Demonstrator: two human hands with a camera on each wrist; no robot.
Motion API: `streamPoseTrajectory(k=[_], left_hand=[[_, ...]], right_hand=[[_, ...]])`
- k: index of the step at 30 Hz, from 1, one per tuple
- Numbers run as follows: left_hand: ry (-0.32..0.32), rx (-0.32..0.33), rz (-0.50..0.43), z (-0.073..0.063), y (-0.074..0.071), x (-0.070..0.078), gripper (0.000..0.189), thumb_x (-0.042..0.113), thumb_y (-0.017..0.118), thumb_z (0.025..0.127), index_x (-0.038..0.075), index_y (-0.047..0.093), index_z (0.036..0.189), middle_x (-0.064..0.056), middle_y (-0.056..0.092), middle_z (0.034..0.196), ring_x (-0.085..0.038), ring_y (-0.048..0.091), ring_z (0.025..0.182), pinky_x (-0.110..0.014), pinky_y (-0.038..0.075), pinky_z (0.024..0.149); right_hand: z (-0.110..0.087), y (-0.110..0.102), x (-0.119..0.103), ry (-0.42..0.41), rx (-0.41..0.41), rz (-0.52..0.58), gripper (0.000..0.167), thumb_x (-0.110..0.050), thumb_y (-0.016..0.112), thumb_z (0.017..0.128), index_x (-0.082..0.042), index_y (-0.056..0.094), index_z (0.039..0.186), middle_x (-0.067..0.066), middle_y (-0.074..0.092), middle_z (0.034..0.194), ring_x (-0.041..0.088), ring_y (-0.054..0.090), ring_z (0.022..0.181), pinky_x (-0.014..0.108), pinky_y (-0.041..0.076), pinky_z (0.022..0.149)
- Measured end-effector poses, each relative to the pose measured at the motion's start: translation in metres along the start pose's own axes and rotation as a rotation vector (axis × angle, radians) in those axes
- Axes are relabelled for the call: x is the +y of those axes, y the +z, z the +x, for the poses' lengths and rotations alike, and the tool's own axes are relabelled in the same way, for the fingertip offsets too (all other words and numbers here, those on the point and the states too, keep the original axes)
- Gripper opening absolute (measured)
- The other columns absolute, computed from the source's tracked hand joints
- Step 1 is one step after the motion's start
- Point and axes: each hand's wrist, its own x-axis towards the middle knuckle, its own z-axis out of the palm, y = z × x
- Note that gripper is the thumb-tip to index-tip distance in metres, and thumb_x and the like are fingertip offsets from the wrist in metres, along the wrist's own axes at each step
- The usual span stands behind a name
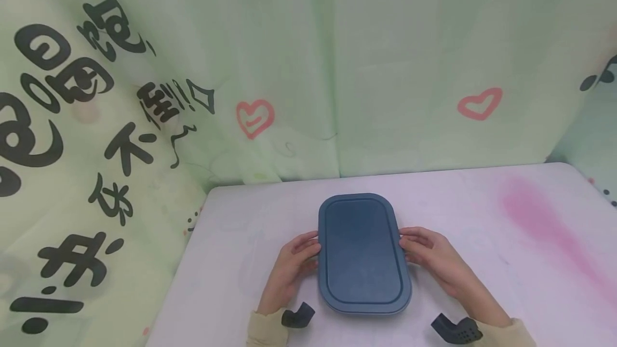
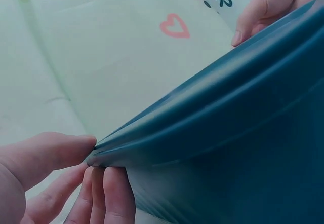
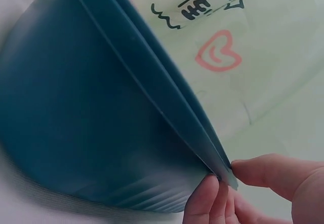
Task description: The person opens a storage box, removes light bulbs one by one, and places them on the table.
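A dark blue rectangular box (image 1: 363, 250) with rounded corners and a lid sits near the middle of the table. Its lid has a raised rim with a groove inside it, and the lid hides the contents. My left hand (image 1: 294, 262) pinches the left edge of the rim, thumb on top and fingers beneath, as the left wrist view shows. On the opposite edge, my right hand (image 1: 436, 258) pinches the rim the same way. The right wrist view shows the box's smooth side wall (image 3: 91, 107), with fine ridges near its lower end.
The white table (image 1: 250, 240) bears a pink smear (image 1: 544, 218) on the right. Behind it hangs a pale green curtain (image 1: 395, 68) with black writing and red hearts. Each wrist wears a black mount, such as the right one (image 1: 457, 329).
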Motion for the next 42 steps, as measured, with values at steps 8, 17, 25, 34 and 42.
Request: streamPoseTrajectory(k=[8, 17, 25, 34, 42], left_hand=[[-0.029, 0.022, -0.007, 0.0, 0.001, -0.001, 0.058, 0.028, 0.08, 0.084, 0.011, 0.059, 0.135, -0.01, 0.065, 0.125, -0.017, 0.066, 0.102, -0.029, 0.055, 0.085], [0.009, 0.0, 0.014, -0.005, 0.001, 0.005, 0.056, 0.026, 0.077, 0.087, 0.008, 0.058, 0.136, -0.01, 0.065, 0.123, -0.015, 0.065, 0.098, -0.029, 0.054, 0.084], [0.015, 0.011, 0.017, -0.006, 0.002, 0.005, 0.055, 0.025, 0.077, 0.087, 0.009, 0.058, 0.136, -0.009, 0.065, 0.119, -0.014, 0.065, 0.096, -0.028, 0.055, 0.083], [0.035, -0.001, 0.015, -0.007, 0.0, 0.009, 0.054, 0.024, 0.079, 0.085, 0.009, 0.06, 0.133, -0.008, 0.066, 0.112, -0.014, 0.065, 0.092, -0.028, 0.055, 0.081], [0.028, 0.01, 0.024, -0.008, 0.002, 0.01, 0.057, 0.027, 0.08, 0.084, 0.01, 0.059, 0.135, -0.008, 0.067, 0.114, -0.015, 0.065, 0.094, -0.029, 0.055, 0.082]], right_hand=[[-0.001, 0.0, -0.001, -0.032, 0.005, 0.006, 0.061, -0.027, 0.065, 0.096, 0.002, 0.042, 0.145, 0.008, 0.065, 0.115, 0.006, 0.066, 0.098, 0.025, 0.056, 0.087], [-0.002, -0.001, -0.006, -0.051, 0.005, -0.008, 0.06, -0.027, 0.065, 0.097, 0.002, 0.042, 0.144, 0.014, 0.063, 0.12, 0.007, 0.066, 0.098, 0.025, 0.056, 0.086], [-0.003, -0.001, -0.006, -0.094, 0.019, -0.037, 0.056, -0.023, 0.065, 0.096, 0.003, 0.045, 0.142, 0.016, 0.062, 0.117, 0.008, 0.065, 0.095, 0.026, 0.057, 0.083], [-0.005, 0.0, -0.01, -0.103, 0.013, -0.047, 0.057, -0.023, 0.066, 0.096, 0.003, 0.045, 0.142, 0.019, 0.061, 0.121, 0.007, 0.066, 0.095, 0.027, 0.058, 0.083], [-0.008, -0.002, -0.01, -0.105, 0.007, -0.054, 0.057, -0.023, 0.066, 0.096, 0.002, 0.044, 0.143, 0.019, 0.06, 0.12, 0.008, 0.067, 0.094, 0.026, 0.058, 0.082]])
